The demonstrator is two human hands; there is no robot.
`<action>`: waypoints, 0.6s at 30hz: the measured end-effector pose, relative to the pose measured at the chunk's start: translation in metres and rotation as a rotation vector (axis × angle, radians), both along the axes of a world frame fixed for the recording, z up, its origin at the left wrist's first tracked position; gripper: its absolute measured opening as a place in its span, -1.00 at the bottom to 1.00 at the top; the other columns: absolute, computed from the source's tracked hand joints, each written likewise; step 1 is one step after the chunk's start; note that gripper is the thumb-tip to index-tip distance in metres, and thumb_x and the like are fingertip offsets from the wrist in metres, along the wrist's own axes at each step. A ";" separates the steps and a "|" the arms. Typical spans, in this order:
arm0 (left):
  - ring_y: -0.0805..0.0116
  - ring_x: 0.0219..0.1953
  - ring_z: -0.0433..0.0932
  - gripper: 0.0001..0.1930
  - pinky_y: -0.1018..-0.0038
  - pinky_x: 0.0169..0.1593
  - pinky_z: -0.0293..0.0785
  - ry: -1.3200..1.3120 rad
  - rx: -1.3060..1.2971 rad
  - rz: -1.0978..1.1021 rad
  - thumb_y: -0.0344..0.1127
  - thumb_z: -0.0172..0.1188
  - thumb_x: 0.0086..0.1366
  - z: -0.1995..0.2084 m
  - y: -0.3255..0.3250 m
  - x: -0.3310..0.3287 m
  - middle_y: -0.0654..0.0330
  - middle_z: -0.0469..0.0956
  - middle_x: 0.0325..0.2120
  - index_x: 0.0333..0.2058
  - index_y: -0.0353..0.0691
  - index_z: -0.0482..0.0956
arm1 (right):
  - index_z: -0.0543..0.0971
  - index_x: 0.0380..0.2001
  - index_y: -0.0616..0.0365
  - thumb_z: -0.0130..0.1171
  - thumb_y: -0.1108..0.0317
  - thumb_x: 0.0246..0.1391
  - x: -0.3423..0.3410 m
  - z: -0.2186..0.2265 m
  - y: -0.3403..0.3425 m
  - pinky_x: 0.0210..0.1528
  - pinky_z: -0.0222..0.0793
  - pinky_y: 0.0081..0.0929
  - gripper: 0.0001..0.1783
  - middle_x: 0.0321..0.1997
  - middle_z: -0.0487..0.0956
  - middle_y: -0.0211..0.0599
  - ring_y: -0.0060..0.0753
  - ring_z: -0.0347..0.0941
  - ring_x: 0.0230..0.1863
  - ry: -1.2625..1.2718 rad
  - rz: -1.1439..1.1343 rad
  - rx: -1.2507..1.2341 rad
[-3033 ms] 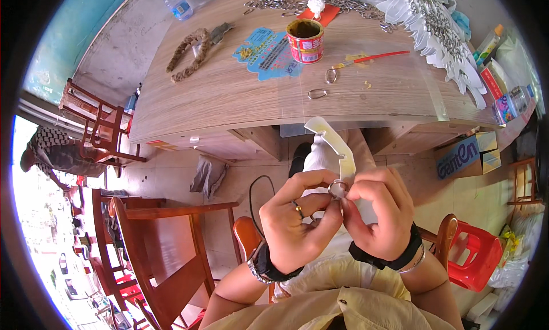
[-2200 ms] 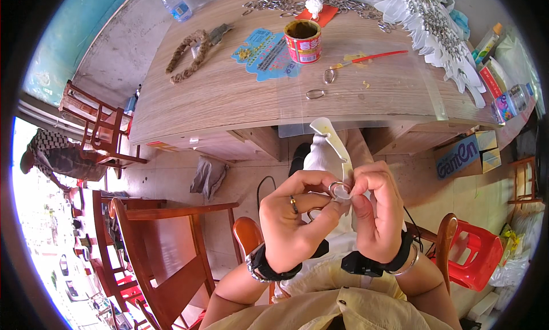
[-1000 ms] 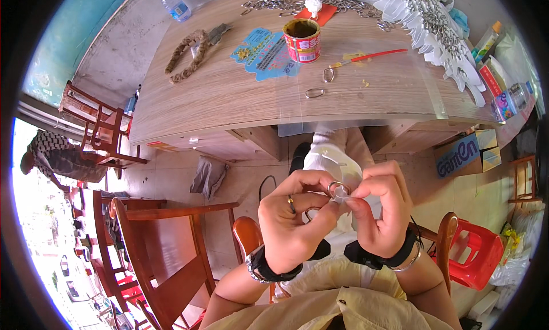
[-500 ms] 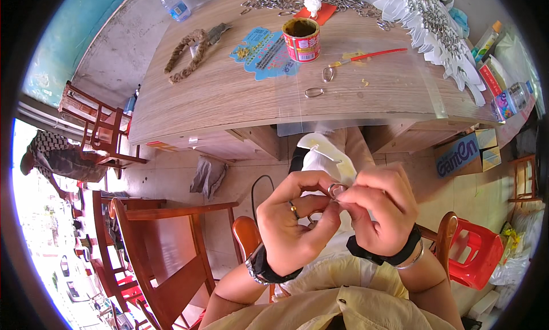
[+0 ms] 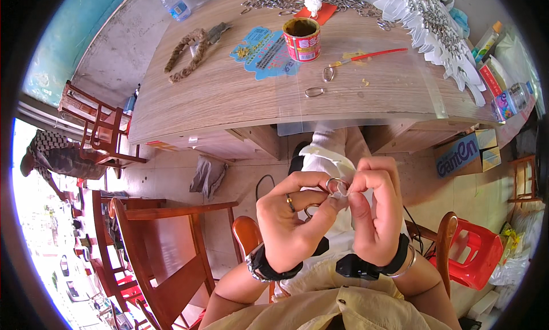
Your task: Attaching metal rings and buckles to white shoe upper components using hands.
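Over my lap, my left hand pinches a small oval metal ring between thumb and forefinger. A second metal loop shows below, among its curled fingers. My right hand is closed, thumb and forefinger pressed together at the ring's right side. A tiny pale piece lies between the two sets of fingertips, too small to name. White scalloped cloth lies over my leg just beyond the hands.
The wooden table ahead holds a red tub of dark paste, a red-handled brush, loose metal loops and a blue card. White cloth with many metal rings hangs at the right. A red stool stands right.
My right hand has shifted slightly left, its fingers more upright and its wrist turned. The ring shows more openly at the left fingertips. The white cloth on my leg has slid lower.
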State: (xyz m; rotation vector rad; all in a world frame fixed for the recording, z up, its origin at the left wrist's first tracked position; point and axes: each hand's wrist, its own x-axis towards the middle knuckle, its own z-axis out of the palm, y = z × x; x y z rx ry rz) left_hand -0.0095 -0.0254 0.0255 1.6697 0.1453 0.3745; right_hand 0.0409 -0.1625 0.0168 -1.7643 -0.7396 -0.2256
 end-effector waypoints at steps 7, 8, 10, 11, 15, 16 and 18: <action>0.43 -0.41 0.56 -0.88 0.57 -0.32 0.47 0.052 -0.059 0.082 -0.60 0.20 -0.05 -0.001 -0.006 -0.003 0.18 0.61 -0.34 -0.47 -0.43 0.66 | 0.51 -0.37 0.20 0.27 0.55 -0.12 0.002 0.010 -0.004 -0.32 0.33 -0.51 -0.81 -0.15 0.36 -0.13 -0.33 0.38 -0.31 -0.164 -0.027 -0.105; 0.42 -0.41 0.56 -0.88 0.56 -0.32 0.47 0.040 -0.023 0.080 -0.60 0.21 -0.05 -0.002 -0.005 -0.004 0.18 0.61 -0.34 -0.48 -0.42 0.66 | 0.51 -0.38 0.20 0.30 0.54 -0.14 0.003 0.009 -0.004 -0.34 0.33 -0.51 -0.80 -0.14 0.36 -0.13 -0.34 0.38 -0.32 -0.177 -0.030 -0.099; 0.40 -0.41 0.55 -0.89 0.55 -0.31 0.46 -0.001 0.079 0.074 -0.60 0.22 -0.08 -0.002 -0.004 -0.004 0.20 0.60 -0.35 -0.49 -0.41 0.66 | 0.52 -0.41 0.20 0.34 0.52 -0.17 0.006 0.011 -0.005 -0.37 0.32 -0.51 -0.78 -0.15 0.37 -0.14 -0.35 0.38 -0.35 -0.134 -0.017 -0.092; 0.39 -0.41 0.55 -0.89 0.54 -0.31 0.46 -0.028 0.145 0.070 -0.61 0.22 -0.09 -0.002 -0.003 -0.004 0.21 0.60 -0.36 -0.50 -0.40 0.65 | 0.52 -0.43 0.20 0.36 0.51 -0.19 0.008 0.012 -0.005 -0.38 0.31 -0.51 -0.78 -0.15 0.38 -0.15 -0.36 0.38 -0.37 -0.111 -0.009 -0.089; 0.34 -0.41 0.53 -0.88 0.51 -0.30 0.43 -0.143 0.358 0.054 -0.62 0.24 -0.13 0.002 -0.004 -0.001 0.24 0.59 -0.40 -0.52 -0.37 0.64 | 0.52 -0.47 0.19 0.40 0.48 -0.24 0.012 0.014 -0.006 -0.41 0.29 -0.49 -0.76 -0.19 0.41 -0.21 -0.34 0.37 -0.38 -0.144 -0.023 -0.123; 0.34 -0.42 0.52 -0.88 0.50 -0.30 0.43 -0.156 0.373 0.057 -0.62 0.24 -0.13 0.001 -0.003 0.000 0.24 0.58 -0.40 -0.52 -0.37 0.64 | 0.52 -0.48 0.18 0.40 0.48 -0.25 0.012 0.016 -0.006 -0.41 0.28 -0.48 -0.76 -0.21 0.41 -0.22 -0.33 0.36 -0.38 -0.147 -0.031 -0.128; 0.32 -0.43 0.51 -0.88 0.49 -0.30 0.42 -0.183 0.403 0.064 -0.62 0.24 -0.14 -0.001 -0.003 0.000 0.24 0.58 -0.41 -0.52 -0.36 0.64 | 0.51 -0.49 0.18 0.40 0.49 -0.25 0.012 0.017 -0.005 -0.41 0.28 -0.47 -0.76 -0.23 0.41 -0.24 -0.33 0.36 -0.39 -0.148 -0.044 -0.136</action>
